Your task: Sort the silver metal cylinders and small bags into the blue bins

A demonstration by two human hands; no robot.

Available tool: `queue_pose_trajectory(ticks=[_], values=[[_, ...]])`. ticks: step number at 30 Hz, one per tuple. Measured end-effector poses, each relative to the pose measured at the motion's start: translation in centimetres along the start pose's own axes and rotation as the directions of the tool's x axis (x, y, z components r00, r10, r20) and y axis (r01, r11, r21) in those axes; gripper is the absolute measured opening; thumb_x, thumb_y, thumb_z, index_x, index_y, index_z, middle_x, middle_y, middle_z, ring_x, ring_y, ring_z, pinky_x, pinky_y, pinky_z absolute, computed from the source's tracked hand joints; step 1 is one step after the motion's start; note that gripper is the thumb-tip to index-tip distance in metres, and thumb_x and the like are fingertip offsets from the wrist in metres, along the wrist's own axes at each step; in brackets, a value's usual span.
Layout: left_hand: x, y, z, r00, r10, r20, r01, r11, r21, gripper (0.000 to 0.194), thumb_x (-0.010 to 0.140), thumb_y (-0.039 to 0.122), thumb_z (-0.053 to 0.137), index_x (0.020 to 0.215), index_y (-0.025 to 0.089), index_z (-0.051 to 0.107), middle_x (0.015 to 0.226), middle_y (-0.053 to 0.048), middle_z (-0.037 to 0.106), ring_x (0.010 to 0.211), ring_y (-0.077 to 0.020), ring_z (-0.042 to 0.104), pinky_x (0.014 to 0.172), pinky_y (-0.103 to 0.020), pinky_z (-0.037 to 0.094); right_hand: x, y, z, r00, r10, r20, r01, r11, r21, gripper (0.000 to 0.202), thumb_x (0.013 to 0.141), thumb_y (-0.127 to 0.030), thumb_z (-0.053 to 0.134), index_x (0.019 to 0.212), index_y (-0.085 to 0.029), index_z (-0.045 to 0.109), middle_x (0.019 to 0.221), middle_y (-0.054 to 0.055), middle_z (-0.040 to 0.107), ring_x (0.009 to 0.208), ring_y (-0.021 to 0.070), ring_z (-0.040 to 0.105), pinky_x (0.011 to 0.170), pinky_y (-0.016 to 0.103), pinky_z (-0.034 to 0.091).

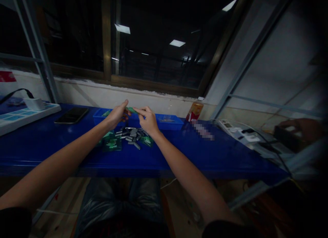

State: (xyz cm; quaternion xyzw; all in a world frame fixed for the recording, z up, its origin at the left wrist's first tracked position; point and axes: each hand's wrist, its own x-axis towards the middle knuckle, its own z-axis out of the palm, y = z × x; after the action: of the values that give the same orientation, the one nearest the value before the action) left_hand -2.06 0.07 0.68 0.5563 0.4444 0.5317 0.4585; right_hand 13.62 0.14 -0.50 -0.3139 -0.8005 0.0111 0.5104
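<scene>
My left hand (pixel 118 115) and my right hand (pixel 148 120) are raised above the blue trays (pixel 174 125). Between them is a small green plastic bag (pixel 131 110), pinched at its left end by my left hand and at its right end by my right hand. Below the hands, several grey metal cylinders (pixel 132 135) lie in a loose pile on the blue table (pixel 184 156). Green bags with small pieces inside (pixel 112 142) lie left of the pile, and another green bag (pixel 147 140) lies at its right edge.
A phone (pixel 72 115) and a white power strip (pixel 30 116) lie at the left. Behind the table's right part stands a bottle (pixel 195 111). Farther right are another power strip (pixel 227 126) and cables. A wall and window (pixel 164 43) rise behind the table.
</scene>
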Motion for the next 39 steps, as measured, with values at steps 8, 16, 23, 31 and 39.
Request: queue_pose_trajectory(ticks=[8,16,23,31,39], values=[[0.0,0.4,-0.8,0.925,0.359,-0.125,-0.284,0.871,0.400,0.019,0.081,0.034,0.052,0.076,0.015,0.055,0.057,0.001,0.047,0.048,-0.0091,0.045,0.048,-0.022,0.037,0.1,-0.1,-0.3,0.999,0.016,0.048,-0.013,0.998,-0.059,0.034,0.075,-0.009,0.045,0.099,-0.019,0.066,0.108,0.007,0.046,0.098,0.0144,0.051,0.091,0.029,0.042],[1.3,-0.3,-4.8,0.759,0.650,-0.042,-0.217,0.314,0.924,0.022,0.082,0.028,0.051,0.097,0.015,0.061,0.091,-0.006,0.054,0.063,-0.0125,0.051,0.067,-0.031,0.043,0.3,0.1,-1.3,0.937,0.130,0.323,-0.104,0.990,-0.098,0.025,0.078,-0.018,0.046,0.093,-0.015,0.066,0.068,0.000,0.059,0.061,0.0100,0.049,0.064,0.024,0.040],[1.4,-2.1,-2.9,0.786,0.608,0.112,-0.324,0.251,0.912,0.032,0.082,0.033,0.049,0.107,0.015,0.057,0.099,-0.011,0.054,0.090,-0.0239,0.054,0.082,-0.037,0.043,-0.4,-0.6,-0.5,0.763,0.113,0.637,-0.046,0.992,-0.120,0.022,0.074,-0.019,0.052,0.089,-0.014,0.068,0.067,0.002,0.060,0.059,0.0089,0.048,0.057,0.021,0.033],[1.0,-2.6,-0.3,0.779,0.576,0.250,-0.507,0.343,0.791,0.027,0.082,0.030,0.047,0.101,0.014,0.058,0.092,-0.008,0.060,0.088,-0.0196,0.057,0.082,-0.033,0.045,-0.7,-1.1,0.1,0.724,0.107,0.681,0.007,0.986,-0.164,0.019,0.076,-0.020,0.050,0.085,-0.013,0.065,0.070,0.003,0.064,0.061,0.0096,0.052,0.056,0.021,0.032],[0.2,-2.2,0.3,0.805,0.529,0.269,-0.525,0.423,0.739,0.027,0.080,0.028,0.046,0.100,0.015,0.059,0.085,-0.006,0.066,0.078,-0.0183,0.060,0.074,-0.031,0.046,-1.6,-1.3,2.3,0.782,0.120,0.612,0.136,0.925,-0.355,0.021,0.074,-0.021,0.048,0.085,-0.012,0.063,0.088,0.013,0.067,0.079,0.0205,0.060,0.061,0.025,0.038]])
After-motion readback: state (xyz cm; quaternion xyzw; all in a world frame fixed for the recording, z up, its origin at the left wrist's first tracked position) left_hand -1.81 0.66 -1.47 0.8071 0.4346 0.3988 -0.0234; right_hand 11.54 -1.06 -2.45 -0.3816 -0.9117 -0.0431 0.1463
